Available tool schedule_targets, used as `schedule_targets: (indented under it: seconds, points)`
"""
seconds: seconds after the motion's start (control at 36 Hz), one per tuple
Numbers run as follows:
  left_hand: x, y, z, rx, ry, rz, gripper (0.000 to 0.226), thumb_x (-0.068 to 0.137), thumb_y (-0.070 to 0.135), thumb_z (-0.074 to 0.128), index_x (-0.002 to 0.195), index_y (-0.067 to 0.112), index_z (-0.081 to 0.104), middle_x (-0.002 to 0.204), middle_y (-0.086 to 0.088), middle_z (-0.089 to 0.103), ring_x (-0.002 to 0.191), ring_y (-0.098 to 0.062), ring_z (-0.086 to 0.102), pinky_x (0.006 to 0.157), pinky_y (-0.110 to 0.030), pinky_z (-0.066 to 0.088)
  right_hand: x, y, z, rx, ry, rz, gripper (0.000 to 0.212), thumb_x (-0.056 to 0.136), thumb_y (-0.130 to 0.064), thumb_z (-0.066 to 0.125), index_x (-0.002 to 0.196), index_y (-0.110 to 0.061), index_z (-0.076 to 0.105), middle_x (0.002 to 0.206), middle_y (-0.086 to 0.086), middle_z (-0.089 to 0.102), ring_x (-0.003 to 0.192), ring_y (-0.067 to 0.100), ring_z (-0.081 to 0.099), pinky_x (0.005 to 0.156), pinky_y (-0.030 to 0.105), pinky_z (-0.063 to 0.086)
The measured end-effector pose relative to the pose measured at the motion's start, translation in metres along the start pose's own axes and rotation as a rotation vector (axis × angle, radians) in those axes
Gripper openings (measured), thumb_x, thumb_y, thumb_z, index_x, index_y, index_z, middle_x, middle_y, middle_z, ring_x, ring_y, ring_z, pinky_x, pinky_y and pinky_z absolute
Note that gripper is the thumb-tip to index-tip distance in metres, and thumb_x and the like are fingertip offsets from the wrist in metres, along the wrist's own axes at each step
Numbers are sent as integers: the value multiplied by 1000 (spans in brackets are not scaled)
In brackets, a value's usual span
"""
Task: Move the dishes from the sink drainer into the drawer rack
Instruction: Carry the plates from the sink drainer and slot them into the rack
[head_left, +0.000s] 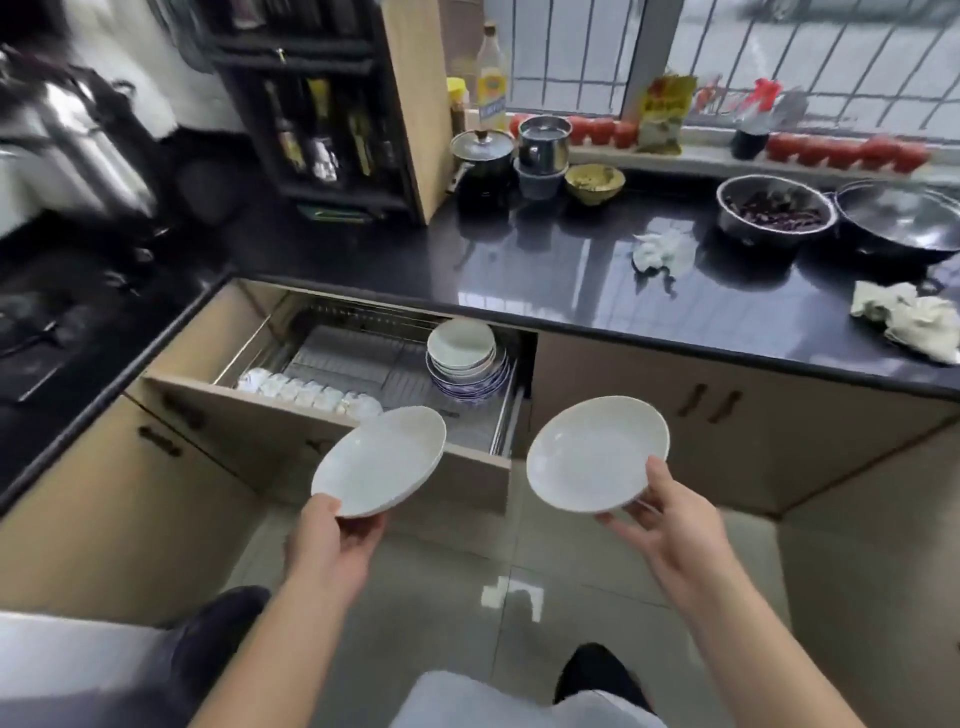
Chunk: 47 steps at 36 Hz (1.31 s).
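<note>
My left hand (332, 540) grips the near rim of a white plate (382, 460), possibly two stacked, held above the front panel of the open drawer. My right hand (670, 525) holds another white plate (597, 452) by its near edge, to the right of the drawer. The drawer rack (363, 358) is pulled out below the counter. A stack of bowls and plates (465, 358) stands at its right side, and a row of small white bowls (311, 392) lines its front left. The sink drainer is out of view.
The dark countertop (545, 280) carries pots, a yellow bowl (595, 182), a steel bowl of dark food (776, 210), a lidded wok (904, 218) and crumpled cloths (909, 317). A stove and kettle (78, 150) sit on the left. Closed cabinet doors (727, 415) flank the drawer.
</note>
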<state>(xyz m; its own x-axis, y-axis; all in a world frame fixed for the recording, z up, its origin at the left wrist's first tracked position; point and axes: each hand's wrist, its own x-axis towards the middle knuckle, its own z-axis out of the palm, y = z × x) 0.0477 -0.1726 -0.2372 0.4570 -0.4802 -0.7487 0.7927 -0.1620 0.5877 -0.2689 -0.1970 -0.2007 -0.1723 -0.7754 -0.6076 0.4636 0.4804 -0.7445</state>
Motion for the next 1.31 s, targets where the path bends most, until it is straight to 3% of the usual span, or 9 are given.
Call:
schedule_targets:
  seconds: [0.14, 0.33, 0.42, 0.53, 0.83, 1.03, 1.11, 1.22, 1.31]
  points:
    - [51, 41, -12, -69, 114, 29, 46, 92, 1, 39, 135, 7, 54, 118, -15, 65, 102, -31, 65, 64, -39, 58, 38, 9, 67, -64, -47, 39, 26, 106, -25, 53, 116, -3, 61, 120, 15, 67, 111, 30, 66, 85, 53, 59]
    - [119, 104, -12, -91, 235, 82, 38, 97, -2, 36, 132, 4, 48, 117, -20, 62, 99, -34, 63, 98, -47, 50, 128, 27, 175, -131, -177, 181, 29, 104, -27, 55, 118, -2, 61, 125, 20, 65, 117, 33, 65, 93, 55, 56]
    - [136, 138, -4, -85, 308, 109, 36, 97, 0, 37, 131, 5, 49, 118, -18, 62, 102, -33, 62, 101, -47, 49, 157, 35, 229, -183, -219, 247, 32, 104, -29, 56, 119, -1, 61, 117, 19, 68, 102, 29, 73, 85, 50, 59]
    - [159, 187, 18, -58, 315, 163, 31, 100, 3, 38, 129, 8, 47, 110, -13, 61, 108, -30, 59, 105, -44, 46, 193, 42, 306, -230, -306, 316, 38, 104, -29, 57, 128, 0, 59, 118, 21, 69, 110, 35, 69, 87, 50, 60]
    - [246, 243, 55, 118, 328, 104, 39, 91, -2, 44, 127, 8, 53, 113, -15, 63, 106, -32, 64, 74, -40, 56, 260, 81, 432, -361, -299, 371, 36, 104, -26, 57, 126, 2, 58, 114, 21, 70, 110, 35, 69, 97, 56, 55]
    - [356, 313, 73, 660, 245, 204, 25, 95, 4, 46, 115, 13, 56, 107, -4, 64, 90, -20, 60, 82, -44, 58, 286, 125, 481, -318, -121, 371, 44, 106, -24, 54, 138, 5, 50, 117, 22, 69, 109, 33, 69, 98, 49, 56]
    - [409, 345, 74, 1085, 264, 346, 14, 102, 16, 46, 109, 8, 54, 101, -8, 61, 80, -19, 52, 63, -32, 42, 300, 149, 510, -345, -73, 354, 47, 104, -24, 57, 139, 8, 50, 120, 22, 69, 109, 32, 70, 90, 42, 58]
    - [471, 367, 69, 1420, 189, 538, 26, 104, 21, 42, 112, 5, 61, 121, -18, 64, 105, -34, 59, 80, -36, 48, 322, 180, 563, -389, -61, 332, 39, 102, -21, 61, 127, 8, 53, 120, 23, 67, 107, 33, 71, 81, 39, 61]
    - [500, 361, 54, 1522, 131, 676, 22, 105, 23, 43, 106, 10, 61, 115, -10, 65, 102, -29, 59, 81, -35, 45, 337, 204, 607, -443, -108, 337, 23, 103, -18, 60, 110, 3, 55, 116, 21, 66, 108, 34, 69, 91, 46, 60]
